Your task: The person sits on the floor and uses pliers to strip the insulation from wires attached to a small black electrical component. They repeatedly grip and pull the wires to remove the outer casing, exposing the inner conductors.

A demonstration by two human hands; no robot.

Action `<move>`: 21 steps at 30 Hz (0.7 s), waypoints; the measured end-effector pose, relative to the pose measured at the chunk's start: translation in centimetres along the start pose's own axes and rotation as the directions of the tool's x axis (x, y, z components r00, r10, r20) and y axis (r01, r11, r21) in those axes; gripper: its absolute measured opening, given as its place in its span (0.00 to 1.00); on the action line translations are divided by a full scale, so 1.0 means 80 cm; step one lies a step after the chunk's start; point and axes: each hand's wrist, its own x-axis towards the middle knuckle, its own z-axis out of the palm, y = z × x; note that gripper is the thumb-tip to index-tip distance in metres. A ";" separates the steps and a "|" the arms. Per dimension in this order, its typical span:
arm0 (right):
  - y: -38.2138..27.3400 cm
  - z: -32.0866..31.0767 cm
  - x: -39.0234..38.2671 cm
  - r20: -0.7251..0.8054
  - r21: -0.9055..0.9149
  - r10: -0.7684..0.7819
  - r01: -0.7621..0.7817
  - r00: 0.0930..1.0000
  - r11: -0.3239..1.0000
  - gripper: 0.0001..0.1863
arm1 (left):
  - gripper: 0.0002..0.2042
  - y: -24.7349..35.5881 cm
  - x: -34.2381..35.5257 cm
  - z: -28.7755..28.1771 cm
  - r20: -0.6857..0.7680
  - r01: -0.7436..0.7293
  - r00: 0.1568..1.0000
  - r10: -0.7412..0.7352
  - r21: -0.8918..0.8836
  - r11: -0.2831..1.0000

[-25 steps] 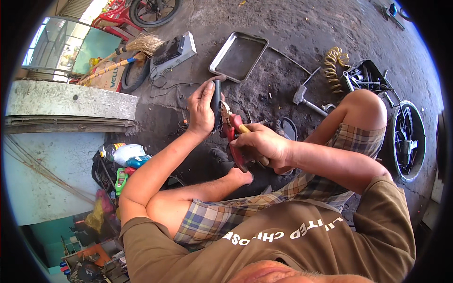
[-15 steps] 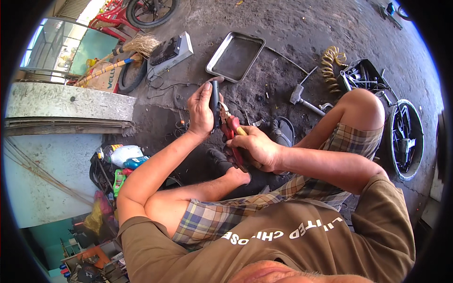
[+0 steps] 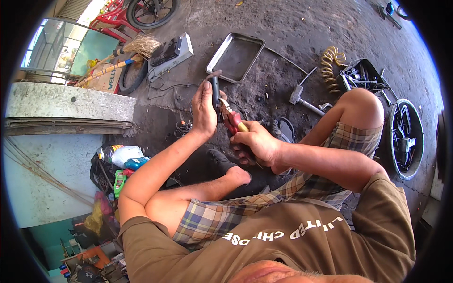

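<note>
Pliers (image 3: 232, 120), red-handled: gripped in closed right hand (image 3: 257, 144), nose biting dark cylindrical part (image 3: 215, 92), which left hand (image 3: 204, 111) clasps upright above oily floor (image 3: 292, 42). Risk: jaws slipping, pinching left fingers.

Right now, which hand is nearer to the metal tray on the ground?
The left. The left hand is raised just below the metal tray, holding a dark cylindrical part. The right hand grips red-handled pliers lower down, farther from the tray.
</note>
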 end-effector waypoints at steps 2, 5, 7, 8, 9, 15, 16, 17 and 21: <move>-0.001 -0.004 0.003 0.015 0.003 0.007 -0.007 1.000 1.000 0.08 | 0.24 0.003 0.006 -0.005 0.040 -0.024 0.999 0.023 0.000 1.000; -0.006 -0.009 0.002 0.060 0.020 0.008 -0.009 0.998 1.000 0.07 | 0.28 0.021 0.006 -0.009 0.134 -0.006 0.991 0.003 0.020 1.000; -0.014 -0.014 0.000 0.099 0.005 0.009 -0.010 0.995 1.000 0.07 | 0.29 0.028 0.008 -0.013 0.208 -0.005 0.978 -0.006 0.052 0.999; -0.017 -0.010 -0.004 0.085 -0.011 0.025 -0.024 0.996 1.000 0.07 | 0.30 0.030 0.011 -0.021 0.243 -0.019 0.970 0.000 0.076 0.997; -0.021 -0.007 -0.008 0.071 -0.028 0.040 -0.038 0.997 0.999 0.07 | 0.30 0.032 0.013 -0.026 0.277 -0.033 0.961 0.004 0.100 0.994; -0.028 -0.004 -0.020 0.083 -0.101 0.133 -0.125 0.988 0.987 0.06 | 0.26 0.051 0.017 -0.052 0.451 -0.006 0.882 -0.136 0.300 0.954; -0.029 -0.007 -0.020 0.101 -0.118 0.158 -0.146 0.982 0.982 0.06 | 0.26 0.056 0.019 -0.059 0.504 -0.014 0.848 -0.163 0.329 0.944; -0.031 -0.008 -0.021 0.128 -0.134 0.175 -0.158 0.976 0.978 0.06 | 0.26 0.064 0.021 -0.063 0.548 -0.057 0.819 -0.170 0.372 0.927; -0.030 -0.009 -0.020 0.193 -0.185 0.216 -0.181 0.957 0.966 0.07 | 0.27 0.042 0.032 -0.079 0.672 -0.178 0.737 -0.071 0.294 0.939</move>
